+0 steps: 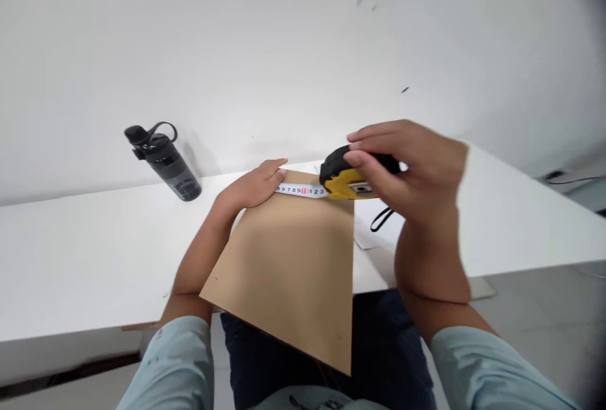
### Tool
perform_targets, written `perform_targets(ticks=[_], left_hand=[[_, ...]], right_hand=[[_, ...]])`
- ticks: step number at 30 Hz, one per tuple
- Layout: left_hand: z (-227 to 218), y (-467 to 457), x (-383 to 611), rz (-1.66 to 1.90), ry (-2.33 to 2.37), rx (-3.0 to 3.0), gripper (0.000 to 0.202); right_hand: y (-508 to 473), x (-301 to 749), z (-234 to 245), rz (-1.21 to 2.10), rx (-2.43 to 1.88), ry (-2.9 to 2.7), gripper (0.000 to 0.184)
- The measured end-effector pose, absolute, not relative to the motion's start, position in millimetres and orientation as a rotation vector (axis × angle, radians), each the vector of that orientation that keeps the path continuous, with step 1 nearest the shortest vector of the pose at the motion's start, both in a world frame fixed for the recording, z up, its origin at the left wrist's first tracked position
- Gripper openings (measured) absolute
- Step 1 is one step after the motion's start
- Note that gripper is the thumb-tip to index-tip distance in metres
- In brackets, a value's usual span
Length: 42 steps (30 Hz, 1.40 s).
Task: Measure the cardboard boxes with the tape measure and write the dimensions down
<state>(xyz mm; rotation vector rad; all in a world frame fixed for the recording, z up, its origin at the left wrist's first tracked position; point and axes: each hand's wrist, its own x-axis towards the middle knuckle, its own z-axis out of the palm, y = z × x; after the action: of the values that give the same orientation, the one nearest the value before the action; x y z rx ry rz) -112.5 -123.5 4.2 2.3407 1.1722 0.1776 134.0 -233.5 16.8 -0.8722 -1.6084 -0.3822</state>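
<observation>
With twelve o'clock straight ahead of the wearer and the cardboard sheet [293, 265] as the dial's centre, the left hand [258, 186] lies flattened at eleven o'clock, its fingers close together over the sheet's far corner. Whether it also pins the hidden tip of the blade, one cannot tell. Between one and two o'clock, the right hand [402, 161] grips the tape measure [341, 184] from above, thumb on the near side. From its case the printed blade [303, 191] runs across the sheet near the twelve o'clock edge, toward the left hand.

This looks like the measuring step, with the blade drawn across the sheet's far end; the next move seems to call for a steady left hand and a taut, straight blade while the figure is read.

A black wrist strap [382, 219] lies between two and three o'clock, over white paper [364, 236]. The white table [95, 252] carries the sheet, whose near part overhangs dark trousers [392, 347] at six. At ten stands a black water bottle [174, 170], against a scuffed white wall [260, 50]. Pale floor [525, 340] shows near four.
</observation>
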Motion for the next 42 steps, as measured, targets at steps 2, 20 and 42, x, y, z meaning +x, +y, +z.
perform_targets(ticks=[2, 20, 42], left_hand=[[4, -123, -111, 0.178, 1.177, 2.373, 0.075], [3, -129, -110, 0.206, 1.141, 2.384, 0.064], [7, -129, -107, 0.188, 1.144, 2.411, 0.050]], right_hand=[[-233, 131, 12, -0.406, -0.993, -1.605, 0.023], [-236, 146, -38, -0.776, -1.071, -1.432, 0.028], [-270, 172, -49, -0.889, -1.151, -1.408, 0.029]])
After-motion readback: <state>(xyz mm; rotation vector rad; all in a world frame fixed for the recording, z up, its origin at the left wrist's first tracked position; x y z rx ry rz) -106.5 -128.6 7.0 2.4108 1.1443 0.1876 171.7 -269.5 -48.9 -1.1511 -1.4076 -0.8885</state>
